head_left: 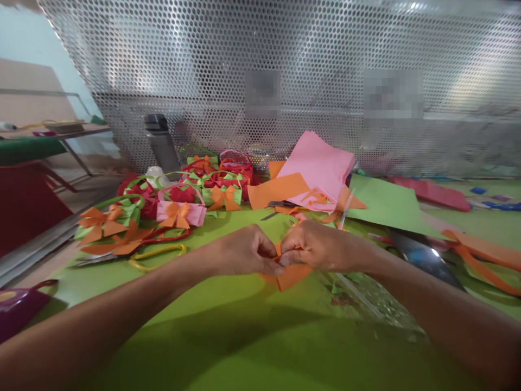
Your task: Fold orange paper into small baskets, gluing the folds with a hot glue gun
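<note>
Between my two hands is a folded piece of orange paper (293,276), its flaps hanging below the fingers. My left hand (246,251) is closed, thumb and fingers pinching the paper near its middle. From the other side my right hand (311,247) grips it too, fingertips meeting those of the left. The fingers hide the pinched part. To the left lie scissors (157,255) with yellow and red handles, beside loose orange paper bows (101,220). Several small paper bags with bows stand behind, one of them a pink bag (195,213).
Pink sheets (315,163), a green sheet (386,203) and orange sheets (280,190) lie at the back. A dark phone (423,258) and a clear plastic bag (378,304) rest right. A grey bottle (163,146) stands before the perforated metal panel (228,65). A purple object (22,307) sits far left.
</note>
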`<state>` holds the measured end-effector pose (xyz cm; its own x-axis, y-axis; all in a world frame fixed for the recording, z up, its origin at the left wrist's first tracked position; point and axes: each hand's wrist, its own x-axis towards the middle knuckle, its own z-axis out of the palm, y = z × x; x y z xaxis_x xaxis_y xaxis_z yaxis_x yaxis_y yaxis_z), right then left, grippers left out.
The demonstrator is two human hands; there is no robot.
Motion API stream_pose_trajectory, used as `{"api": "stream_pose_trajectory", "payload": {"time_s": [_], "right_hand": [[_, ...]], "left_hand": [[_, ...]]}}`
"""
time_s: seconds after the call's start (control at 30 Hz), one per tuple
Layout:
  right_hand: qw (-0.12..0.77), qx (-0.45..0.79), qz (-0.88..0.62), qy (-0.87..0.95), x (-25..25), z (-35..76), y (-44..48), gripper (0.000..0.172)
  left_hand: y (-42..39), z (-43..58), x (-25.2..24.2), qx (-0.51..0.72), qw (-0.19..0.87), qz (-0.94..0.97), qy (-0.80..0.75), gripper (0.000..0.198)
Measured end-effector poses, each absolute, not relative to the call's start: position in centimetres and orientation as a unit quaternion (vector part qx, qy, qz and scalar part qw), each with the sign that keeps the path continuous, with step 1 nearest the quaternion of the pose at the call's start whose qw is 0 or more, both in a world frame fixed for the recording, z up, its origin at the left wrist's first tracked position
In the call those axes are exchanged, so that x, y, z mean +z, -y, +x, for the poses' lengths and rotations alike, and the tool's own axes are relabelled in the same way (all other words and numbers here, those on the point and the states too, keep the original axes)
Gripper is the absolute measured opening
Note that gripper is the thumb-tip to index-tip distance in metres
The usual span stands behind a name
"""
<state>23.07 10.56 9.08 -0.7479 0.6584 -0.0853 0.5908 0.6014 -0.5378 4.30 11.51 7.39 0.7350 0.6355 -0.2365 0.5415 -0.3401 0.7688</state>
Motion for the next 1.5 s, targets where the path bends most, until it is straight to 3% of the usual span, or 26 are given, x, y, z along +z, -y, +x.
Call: {"api": "stream_pose_trajectory", "payload": {"time_s": [0.27,0.53,0.77,0.93,1.07,1.27,1.5], "right_hand": [[0.001,0.379,-0.322,0.867,8.8,23.7,-11.8,0.024],[-0.033,0.439,-0.313,0.842,7.9,23.7,-12.1,0.02],[-0.018,0.465,-0.305,0.831,7.3,24.0,-12.5,0.017],[-0.055,0.487,-0.27,0.829,7.3,23.5,-12.0,0.006],[-0.083,0.469,-0.256,0.841,7.7,22.9,-11.3,0.012],[-0.12,0.32,-0.247,0.907,8.0,22.7,-10.5,0.008],[-0.137,0.294,-0.221,0.92,8.5,22.1,-10.2,0.02]], "left_hand": [[-11.5,4.2,8.0,0.031,0.492,0.813,-0.31,0.03],[-11.9,4.4,7.9,0.019,0.47,0.825,-0.312,0.03],[-12.1,3.9,6.9,-0.001,0.452,0.832,-0.321,0.005],[-12.3,4.1,6.2,0.009,0.446,0.85,-0.279,0.008],[-12.3,4.3,6.2,0.016,0.416,0.868,-0.27,0.011],[-11.7,4.4,6.5,0.025,0.362,0.897,-0.253,0.016],[-11.2,4.4,6.5,0.025,0.3,0.921,-0.248,0.017]]}}
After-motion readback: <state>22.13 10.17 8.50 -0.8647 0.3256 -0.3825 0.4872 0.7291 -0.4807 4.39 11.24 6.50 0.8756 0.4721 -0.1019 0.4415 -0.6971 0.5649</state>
